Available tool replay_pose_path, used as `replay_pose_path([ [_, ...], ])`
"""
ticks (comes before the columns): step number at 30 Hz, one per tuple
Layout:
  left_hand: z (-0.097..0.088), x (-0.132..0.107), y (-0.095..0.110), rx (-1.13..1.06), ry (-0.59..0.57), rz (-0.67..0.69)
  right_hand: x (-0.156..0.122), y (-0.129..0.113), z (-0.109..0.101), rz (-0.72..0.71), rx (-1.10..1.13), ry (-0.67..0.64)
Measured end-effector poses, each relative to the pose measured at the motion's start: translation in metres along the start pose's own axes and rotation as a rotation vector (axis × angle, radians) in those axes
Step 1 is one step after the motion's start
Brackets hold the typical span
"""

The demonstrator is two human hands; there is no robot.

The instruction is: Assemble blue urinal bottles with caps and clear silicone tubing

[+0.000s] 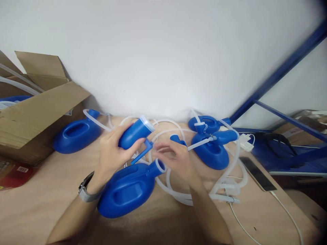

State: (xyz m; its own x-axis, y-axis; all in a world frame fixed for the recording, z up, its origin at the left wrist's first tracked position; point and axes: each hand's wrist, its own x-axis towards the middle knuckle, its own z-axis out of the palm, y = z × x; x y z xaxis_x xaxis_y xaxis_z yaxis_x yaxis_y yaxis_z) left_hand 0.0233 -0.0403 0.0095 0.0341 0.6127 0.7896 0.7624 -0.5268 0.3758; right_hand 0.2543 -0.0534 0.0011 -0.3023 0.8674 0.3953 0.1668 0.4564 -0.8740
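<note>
My left hand (pixel 112 149) is closed around a blue plastic cup-like piece (pixel 135 132) with a translucent white rim, tilted up to the right. A thin blue flap (pixel 141 153) hangs beside it, near my left thumb. My right hand (pixel 176 158) has its fingers bent towards the thumb at the flap's end; what lies between the fingertips is too blurred to make out. Below both hands, a blue urinal bottle (pixel 127 190) with a moulded handle lies on the table, its round mouth (pixel 160 165) uncovered. Another blue cap (pixel 177 139) shows partly behind my right hand.
More blue bottles lie at the left (pixel 76 136) and right (pixel 211 153). Translucent tubing (pixel 176 195) loops over the wooden table (pixel 63 190). An open cardboard box (pixel 46 105) stands left. At right are a phone (pixel 258 173), a power strip (pixel 245 142) and a blue metal frame (pixel 281 75).
</note>
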Motion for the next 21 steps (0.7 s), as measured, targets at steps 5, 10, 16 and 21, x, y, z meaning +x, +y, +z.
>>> replay_pose_path([
  [5,0.003,-0.003,0.005,0.009,-0.016,-0.052,-0.001,0.008,0.012,-0.246,-0.152,0.236],
  [10,0.003,-0.004,0.008,0.002,-0.016,-0.045,0.001,0.012,0.011,-0.369,-0.212,0.263],
  [16,-0.002,-0.006,0.013,-0.009,0.018,0.019,0.001,0.001,0.004,-0.297,-0.133,0.199],
  [21,-0.004,-0.008,0.016,0.004,0.026,0.081,0.004,-0.001,0.002,-0.144,0.022,0.174],
])
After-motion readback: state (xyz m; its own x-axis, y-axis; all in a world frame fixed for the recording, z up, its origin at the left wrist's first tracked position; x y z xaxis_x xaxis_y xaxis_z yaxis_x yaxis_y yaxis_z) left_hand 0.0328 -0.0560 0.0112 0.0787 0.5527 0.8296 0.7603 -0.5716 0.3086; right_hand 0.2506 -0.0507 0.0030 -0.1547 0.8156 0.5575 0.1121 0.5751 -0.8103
